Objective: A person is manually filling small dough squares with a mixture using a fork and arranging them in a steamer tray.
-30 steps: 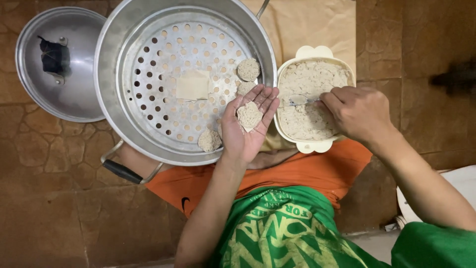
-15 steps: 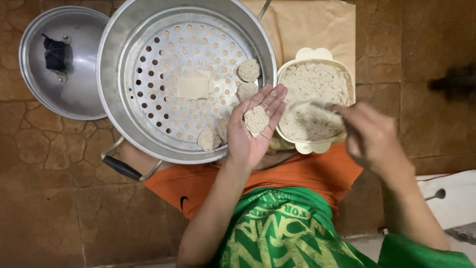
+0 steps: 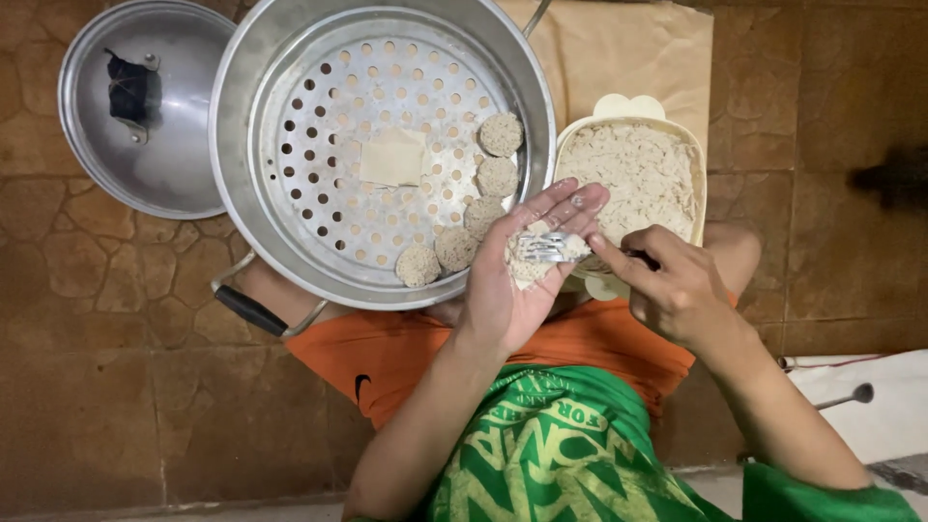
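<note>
Two hands: left (image 3: 512,280) spread under filling, right (image 3: 677,285) pinching fork (image 3: 541,247).

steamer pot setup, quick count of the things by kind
Round filled dumplings on the perforated tray: 5
Square pale wrapper: 1
Large metal steamer pot: 1
Round metal lid: 1
Cream bowl of minced filling: 1
Metal fork: 1
Total: 10

Left hand (image 3: 512,280) is palm up just beside the steamer pot (image 3: 382,145), cupping a wrapper (image 3: 527,271) with filling. Right hand (image 3: 677,285) presses a fork (image 3: 541,246) into it. Filling tub (image 3: 633,179) sits right beside the pot, lid (image 3: 145,106) on the other side.
</note>
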